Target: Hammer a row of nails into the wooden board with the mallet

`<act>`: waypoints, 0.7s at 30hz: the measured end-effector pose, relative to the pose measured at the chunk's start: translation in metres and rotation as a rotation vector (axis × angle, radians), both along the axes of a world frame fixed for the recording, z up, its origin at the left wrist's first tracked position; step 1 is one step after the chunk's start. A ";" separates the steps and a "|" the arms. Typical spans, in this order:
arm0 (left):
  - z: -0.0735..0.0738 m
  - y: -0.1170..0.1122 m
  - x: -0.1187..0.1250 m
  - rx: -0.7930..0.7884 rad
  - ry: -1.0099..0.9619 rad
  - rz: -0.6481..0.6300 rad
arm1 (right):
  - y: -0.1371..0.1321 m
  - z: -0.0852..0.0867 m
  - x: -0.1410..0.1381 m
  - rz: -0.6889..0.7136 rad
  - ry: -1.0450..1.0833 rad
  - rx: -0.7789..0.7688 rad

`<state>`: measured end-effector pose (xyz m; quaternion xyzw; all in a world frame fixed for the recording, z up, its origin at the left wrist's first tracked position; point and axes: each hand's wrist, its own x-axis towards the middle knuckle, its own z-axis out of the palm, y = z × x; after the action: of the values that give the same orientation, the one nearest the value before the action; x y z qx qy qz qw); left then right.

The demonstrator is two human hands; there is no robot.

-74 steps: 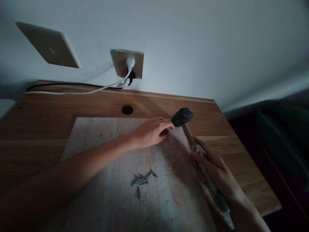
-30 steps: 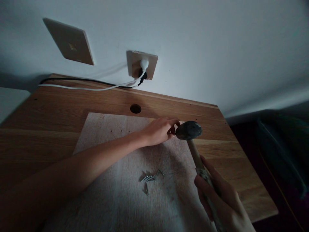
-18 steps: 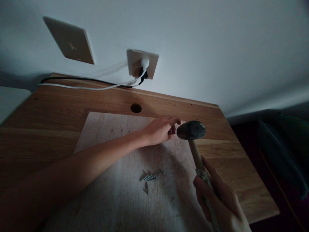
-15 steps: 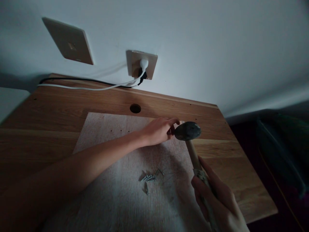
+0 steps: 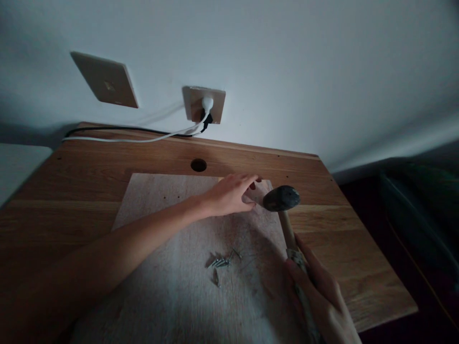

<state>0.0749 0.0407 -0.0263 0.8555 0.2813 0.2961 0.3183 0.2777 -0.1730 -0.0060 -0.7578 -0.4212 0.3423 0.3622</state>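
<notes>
My right hand [image 5: 322,291] is wrapped round the handle of a hammer [image 5: 282,198], its dark head raised over the right part of a pale wooden board [image 5: 172,286]. My left hand [image 5: 233,193] rests near the board's far right edge, just left of the hammer head. Its thumb and forefinger are curved and apart, with bare board showing between them. Whether a nail stands in that gap is too small to tell. Several loose nails [image 5: 220,262] lie in a small pile on the board, nearer to me than my left hand.
The board lies on a wooden desktop [image 5: 322,220] with a round cable hole [image 5: 198,165]. Behind it, a white plug [image 5: 207,102] and a black one sit in a wall socket, their cables [image 5: 136,140] running left. Dark fabric [image 5: 409,215] is beyond the desk's right edge.
The fingers of my left hand have spread apart from a closer curl. The hammer head stays close by at the right, barely shifted. The whole view has tilted slightly.
</notes>
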 end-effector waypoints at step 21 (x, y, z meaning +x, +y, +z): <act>0.034 -0.070 -0.038 0.442 0.319 -0.433 | 0.001 -0.005 -0.004 0.028 0.040 -0.065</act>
<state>0.0373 -0.0294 0.0076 0.9791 0.0684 0.1381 0.1327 0.2737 -0.1725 -0.0113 -0.7562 -0.4128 0.3760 0.3410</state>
